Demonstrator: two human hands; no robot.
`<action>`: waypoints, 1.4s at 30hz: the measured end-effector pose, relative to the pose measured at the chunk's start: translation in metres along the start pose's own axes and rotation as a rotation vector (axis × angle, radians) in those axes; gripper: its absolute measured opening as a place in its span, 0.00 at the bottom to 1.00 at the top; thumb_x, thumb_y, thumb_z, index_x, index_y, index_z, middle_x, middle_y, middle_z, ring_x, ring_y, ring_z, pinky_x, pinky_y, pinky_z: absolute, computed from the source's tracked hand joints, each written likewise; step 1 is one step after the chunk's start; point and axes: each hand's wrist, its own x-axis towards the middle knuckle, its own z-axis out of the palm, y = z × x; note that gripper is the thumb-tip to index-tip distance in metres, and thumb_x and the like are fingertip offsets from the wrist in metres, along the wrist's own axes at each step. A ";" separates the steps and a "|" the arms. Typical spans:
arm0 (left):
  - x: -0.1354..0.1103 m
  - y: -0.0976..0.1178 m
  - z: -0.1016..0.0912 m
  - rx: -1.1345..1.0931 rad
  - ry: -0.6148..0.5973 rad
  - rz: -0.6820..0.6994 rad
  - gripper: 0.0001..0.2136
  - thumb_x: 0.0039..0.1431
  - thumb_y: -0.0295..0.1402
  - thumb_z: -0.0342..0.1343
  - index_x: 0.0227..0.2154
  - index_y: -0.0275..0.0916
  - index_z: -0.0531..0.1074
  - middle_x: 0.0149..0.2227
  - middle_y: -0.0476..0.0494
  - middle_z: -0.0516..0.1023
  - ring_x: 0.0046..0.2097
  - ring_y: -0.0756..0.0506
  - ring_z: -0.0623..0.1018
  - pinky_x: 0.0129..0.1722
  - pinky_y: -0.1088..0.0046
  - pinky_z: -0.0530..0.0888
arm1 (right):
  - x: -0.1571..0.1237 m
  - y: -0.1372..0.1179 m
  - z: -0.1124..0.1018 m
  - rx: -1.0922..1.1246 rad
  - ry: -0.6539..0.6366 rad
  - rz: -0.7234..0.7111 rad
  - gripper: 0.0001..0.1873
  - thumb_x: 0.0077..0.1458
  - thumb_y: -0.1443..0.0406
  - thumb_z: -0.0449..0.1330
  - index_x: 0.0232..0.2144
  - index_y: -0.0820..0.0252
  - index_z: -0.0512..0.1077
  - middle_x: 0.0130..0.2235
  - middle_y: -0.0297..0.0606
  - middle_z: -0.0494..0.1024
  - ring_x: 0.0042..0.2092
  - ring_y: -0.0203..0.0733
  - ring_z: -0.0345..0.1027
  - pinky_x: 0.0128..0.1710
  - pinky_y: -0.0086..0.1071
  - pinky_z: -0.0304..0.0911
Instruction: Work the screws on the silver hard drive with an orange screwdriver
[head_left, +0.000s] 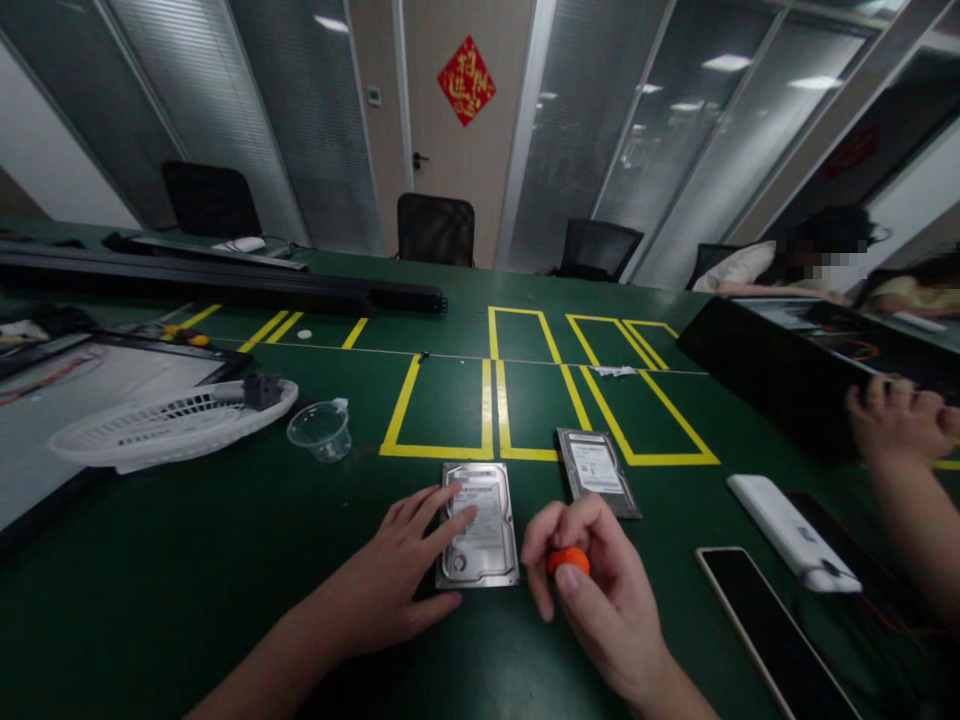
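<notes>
A silver hard drive [484,535] lies flat on the green table [187,560] in front of me. My left hand [394,575] rests open on its left edge, fingers spread over the label. My right hand [592,580] is closed round a small tool with an orange cap [568,558], just right of the drive. A second, darker hard drive [598,468] lies a little farther back to the right.
A clear plastic cup [321,430] and a white basket [172,420] stand at the left. A white power bank [791,530] and a dark phone [772,630] lie at the right. Yellow tape boxes [439,450] mark the table. Another person's hand [896,420] is at the right edge.
</notes>
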 end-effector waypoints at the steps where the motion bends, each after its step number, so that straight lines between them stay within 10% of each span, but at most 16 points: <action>1: 0.000 0.000 0.000 -0.001 -0.003 -0.002 0.47 0.66 0.39 0.71 0.82 0.59 0.53 0.85 0.44 0.46 0.81 0.24 0.53 0.77 0.35 0.58 | 0.000 0.000 0.000 0.000 0.006 0.004 0.07 0.73 0.61 0.68 0.44 0.52 0.73 0.42 0.37 0.82 0.28 0.34 0.67 0.28 0.30 0.56; 9: 0.000 0.002 -0.002 0.008 -0.017 -0.004 0.47 0.67 0.39 0.70 0.82 0.59 0.52 0.85 0.44 0.45 0.81 0.24 0.52 0.76 0.33 0.57 | 0.004 -0.008 -0.001 -0.017 0.009 0.004 0.23 0.78 0.53 0.56 0.42 0.60 0.85 0.40 0.45 0.81 0.30 0.41 0.65 0.35 0.40 0.59; 18: -0.001 -0.001 0.000 -0.007 0.012 0.016 0.46 0.67 0.40 0.70 0.82 0.60 0.52 0.84 0.44 0.46 0.81 0.23 0.53 0.76 0.34 0.58 | 0.002 -0.001 -0.003 -0.018 0.025 -0.008 0.08 0.73 0.59 0.68 0.43 0.53 0.74 0.42 0.38 0.81 0.29 0.39 0.72 0.30 0.34 0.62; 30: -0.001 0.000 -0.001 -0.007 -0.001 0.003 0.47 0.67 0.40 0.70 0.82 0.60 0.51 0.85 0.44 0.45 0.81 0.23 0.52 0.76 0.33 0.58 | 0.003 -0.010 -0.001 -0.020 0.011 0.017 0.23 0.78 0.53 0.56 0.41 0.60 0.85 0.39 0.45 0.81 0.31 0.42 0.64 0.36 0.40 0.59; 42: 0.000 0.002 -0.003 0.026 -0.005 0.012 0.46 0.67 0.38 0.69 0.82 0.58 0.52 0.84 0.42 0.46 0.81 0.25 0.53 0.77 0.35 0.58 | 0.000 -0.002 -0.002 -0.018 0.026 0.026 0.08 0.72 0.62 0.69 0.42 0.51 0.72 0.41 0.36 0.82 0.28 0.36 0.64 0.27 0.31 0.54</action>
